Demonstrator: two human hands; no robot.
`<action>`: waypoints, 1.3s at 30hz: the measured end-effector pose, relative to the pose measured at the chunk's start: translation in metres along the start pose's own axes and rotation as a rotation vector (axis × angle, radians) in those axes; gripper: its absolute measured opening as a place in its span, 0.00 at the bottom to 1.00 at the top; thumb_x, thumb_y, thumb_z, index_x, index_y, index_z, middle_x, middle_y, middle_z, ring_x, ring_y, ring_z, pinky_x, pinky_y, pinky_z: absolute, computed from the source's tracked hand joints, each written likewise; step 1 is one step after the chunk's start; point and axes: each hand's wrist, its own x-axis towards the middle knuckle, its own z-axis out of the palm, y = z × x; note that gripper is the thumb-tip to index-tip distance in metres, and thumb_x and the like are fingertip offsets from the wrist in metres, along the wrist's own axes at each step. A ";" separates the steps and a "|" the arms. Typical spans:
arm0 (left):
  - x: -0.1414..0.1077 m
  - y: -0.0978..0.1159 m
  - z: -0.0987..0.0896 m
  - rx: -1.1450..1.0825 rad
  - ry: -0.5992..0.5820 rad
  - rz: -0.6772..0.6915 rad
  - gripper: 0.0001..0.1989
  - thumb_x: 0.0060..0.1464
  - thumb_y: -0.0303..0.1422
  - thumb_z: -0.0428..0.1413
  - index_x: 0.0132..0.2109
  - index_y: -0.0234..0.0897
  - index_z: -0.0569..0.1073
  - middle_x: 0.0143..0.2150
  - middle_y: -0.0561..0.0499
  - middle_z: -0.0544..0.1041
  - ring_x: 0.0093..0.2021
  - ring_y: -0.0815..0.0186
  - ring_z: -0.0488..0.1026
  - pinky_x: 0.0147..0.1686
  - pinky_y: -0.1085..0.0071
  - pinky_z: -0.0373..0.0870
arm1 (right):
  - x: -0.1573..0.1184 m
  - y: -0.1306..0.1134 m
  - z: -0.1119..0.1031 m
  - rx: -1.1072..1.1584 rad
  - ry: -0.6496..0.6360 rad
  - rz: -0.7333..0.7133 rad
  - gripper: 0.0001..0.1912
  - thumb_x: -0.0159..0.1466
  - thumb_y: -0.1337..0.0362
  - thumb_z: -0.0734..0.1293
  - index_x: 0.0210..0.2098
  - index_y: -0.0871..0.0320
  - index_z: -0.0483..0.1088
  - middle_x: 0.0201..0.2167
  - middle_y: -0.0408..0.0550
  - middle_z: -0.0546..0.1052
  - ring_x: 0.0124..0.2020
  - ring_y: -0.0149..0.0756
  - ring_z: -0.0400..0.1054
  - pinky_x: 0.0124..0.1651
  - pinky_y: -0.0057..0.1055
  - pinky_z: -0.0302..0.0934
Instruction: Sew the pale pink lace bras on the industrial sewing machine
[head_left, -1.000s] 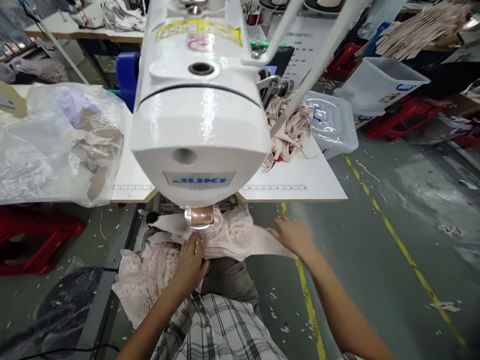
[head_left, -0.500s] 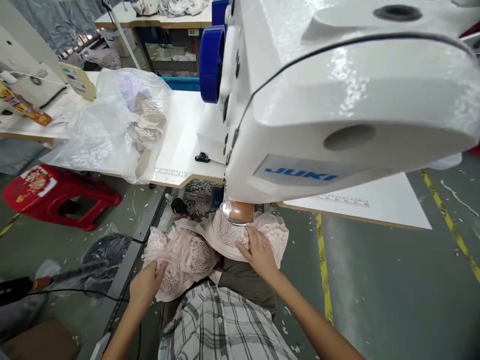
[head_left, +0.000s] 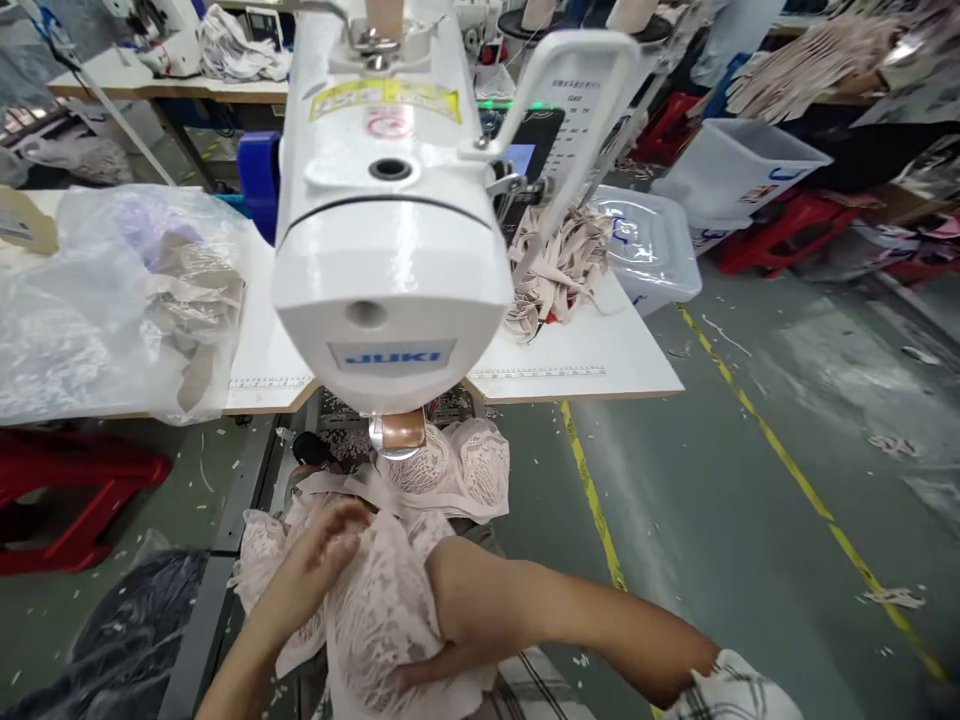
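A pale pink lace bra [head_left: 382,620] lies bunched over my lap, its near cup lifted toward me. My right hand [head_left: 480,600] grips that cup, thumb across the front and fingers hidden behind the lace. Beside its upper left edge is my left hand [head_left: 322,555], fingers bent and smeared by motion; whether they pinch the lace I cannot tell. More pink lace cups [head_left: 480,465] lie under the head of the white JUKI sewing machine [head_left: 390,270], just below its copper-coloured and silver lower part [head_left: 401,433].
A clear plastic bag [head_left: 75,310] with fabric covers the left of the white table [head_left: 525,385]. Pale strips [head_left: 562,260] are heaped right of the machine, near a lidded clear bin [head_left: 652,240]. A red stool [head_left: 75,490] stands low at left.
My view has swung right and up. My right hand has left the lace beneath the machine head and now holds a cup near my body. My left hand has moved inward and closer to it.
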 end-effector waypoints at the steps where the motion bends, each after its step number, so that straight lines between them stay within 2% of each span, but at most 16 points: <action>1: 0.009 -0.002 0.003 -0.084 -0.117 -0.085 0.17 0.57 0.49 0.55 0.36 0.38 0.70 0.34 0.50 0.71 0.37 0.64 0.68 0.39 0.69 0.66 | -0.010 -0.005 -0.013 -0.004 0.029 0.026 0.33 0.66 0.44 0.63 0.11 0.57 0.60 0.10 0.40 0.62 0.17 0.28 0.51 0.23 0.32 0.46; 4: 0.026 0.001 0.015 -0.296 -0.344 -0.237 0.21 0.58 0.51 0.53 0.30 0.37 0.64 0.27 0.56 0.63 0.28 0.70 0.60 0.32 0.72 0.61 | -0.035 -0.014 -0.046 -0.014 -0.005 0.169 0.35 0.66 0.47 0.64 0.10 0.58 0.54 0.09 0.37 0.52 0.15 0.25 0.43 0.22 0.30 0.44; 7: 0.034 0.022 0.029 -0.140 -0.359 -0.118 0.20 0.60 0.49 0.52 0.30 0.36 0.65 0.26 0.56 0.61 0.27 0.71 0.57 0.30 0.74 0.57 | -0.054 -0.011 -0.069 0.048 -0.137 0.396 0.30 0.64 0.47 0.67 0.13 0.58 0.62 0.11 0.36 0.55 0.15 0.25 0.45 0.20 0.28 0.44; 9: 0.036 0.043 0.038 0.065 -0.328 0.023 0.20 0.63 0.46 0.49 0.28 0.36 0.64 0.25 0.56 0.59 0.27 0.71 0.56 0.28 0.74 0.53 | -0.061 -0.003 -0.078 0.041 -0.105 0.535 0.21 0.60 0.45 0.70 0.28 0.58 0.75 0.20 0.41 0.70 0.21 0.30 0.60 0.24 0.27 0.52; 10: 0.037 0.054 0.042 0.146 -0.323 0.088 0.20 0.64 0.45 0.48 0.28 0.37 0.63 0.25 0.56 0.59 0.26 0.71 0.56 0.27 0.74 0.52 | -0.061 0.002 -0.081 0.018 -0.020 0.586 0.24 0.56 0.43 0.72 0.39 0.57 0.77 0.29 0.46 0.76 0.29 0.37 0.68 0.29 0.29 0.58; 12: 0.038 0.072 0.050 0.256 -0.368 0.193 0.20 0.65 0.42 0.45 0.27 0.37 0.61 0.24 0.56 0.59 0.25 0.71 0.56 0.27 0.74 0.51 | -0.057 0.013 -0.083 0.013 0.180 0.619 0.44 0.50 0.40 0.75 0.61 0.53 0.66 0.50 0.55 0.75 0.49 0.51 0.69 0.42 0.35 0.63; 13: 0.039 0.080 0.053 0.300 -0.396 0.240 0.20 0.66 0.41 0.44 0.27 0.37 0.60 0.23 0.57 0.59 0.24 0.72 0.55 0.26 0.74 0.50 | -0.053 0.018 -0.082 0.066 0.242 0.599 0.50 0.49 0.41 0.75 0.66 0.51 0.60 0.55 0.56 0.72 0.54 0.53 0.65 0.46 0.37 0.62; 15: 0.041 0.090 0.055 0.417 -0.361 0.332 0.20 0.66 0.40 0.44 0.26 0.37 0.60 0.21 0.57 0.58 0.22 0.73 0.54 0.25 0.73 0.48 | -0.040 0.026 -0.080 0.252 0.242 0.510 0.39 0.55 0.42 0.73 0.60 0.51 0.66 0.49 0.53 0.75 0.49 0.47 0.69 0.42 0.32 0.62; 17: 0.046 0.097 0.049 0.531 -0.193 0.382 0.24 0.63 0.42 0.48 0.22 0.36 0.57 0.18 0.58 0.54 0.20 0.74 0.50 0.23 0.72 0.44 | -0.025 0.032 -0.079 0.373 0.237 0.450 0.20 0.62 0.45 0.68 0.39 0.56 0.75 0.30 0.45 0.74 0.31 0.35 0.67 0.31 0.27 0.56; 18: 0.049 0.100 0.044 0.555 -0.107 0.370 0.25 0.61 0.44 0.51 0.20 0.36 0.56 0.18 0.58 0.53 0.20 0.74 0.50 0.22 0.73 0.44 | -0.017 0.034 -0.079 0.379 0.272 0.443 0.21 0.65 0.46 0.65 0.30 0.58 0.72 0.23 0.42 0.69 0.25 0.31 0.62 0.28 0.26 0.52; 20: 0.057 0.107 0.030 0.535 -0.001 0.280 0.25 0.58 0.46 0.54 0.20 0.37 0.58 0.17 0.58 0.55 0.20 0.74 0.52 0.21 0.74 0.47 | -0.002 0.037 -0.083 0.316 0.385 0.453 0.24 0.66 0.47 0.63 0.22 0.59 0.64 0.19 0.39 0.61 0.22 0.28 0.55 0.26 0.26 0.47; 23: 0.069 0.117 0.011 0.499 0.129 0.174 0.21 0.57 0.45 0.55 0.22 0.37 0.66 0.18 0.56 0.63 0.21 0.71 0.58 0.20 0.75 0.53 | 0.017 0.042 -0.093 0.232 0.456 0.484 0.27 0.67 0.48 0.61 0.19 0.58 0.55 0.18 0.38 0.56 0.22 0.27 0.51 0.25 0.27 0.44; 26: 0.079 0.119 0.001 0.554 0.270 0.233 0.17 0.55 0.43 0.55 0.24 0.38 0.71 0.17 0.55 0.65 0.21 0.68 0.61 0.21 0.73 0.57 | 0.028 0.049 -0.104 0.221 0.443 0.533 0.27 0.66 0.48 0.62 0.17 0.56 0.54 0.18 0.40 0.56 0.23 0.30 0.54 0.26 0.28 0.47; 31: 0.088 0.111 -0.004 0.589 0.307 0.318 0.12 0.52 0.41 0.57 0.26 0.39 0.74 0.16 0.53 0.68 0.24 0.64 0.67 0.24 0.72 0.64 | 0.034 0.058 -0.112 0.239 0.413 0.569 0.21 0.63 0.46 0.66 0.22 0.55 0.68 0.20 0.44 0.65 0.29 0.39 0.64 0.31 0.31 0.59; 36: 0.089 0.112 -0.005 0.615 0.301 0.321 0.10 0.52 0.39 0.56 0.27 0.39 0.73 0.17 0.52 0.69 0.25 0.62 0.70 0.25 0.72 0.66 | 0.036 0.060 -0.119 0.282 0.411 0.584 0.22 0.62 0.45 0.67 0.23 0.55 0.67 0.21 0.44 0.66 0.29 0.39 0.64 0.32 0.33 0.61; 39: 0.087 0.115 -0.004 0.602 0.299 0.312 0.10 0.52 0.39 0.55 0.26 0.40 0.73 0.16 0.53 0.68 0.25 0.63 0.69 0.24 0.72 0.65 | 0.027 0.072 -0.109 0.346 0.456 0.561 0.21 0.59 0.43 0.69 0.33 0.56 0.71 0.31 0.47 0.73 0.35 0.42 0.68 0.38 0.35 0.63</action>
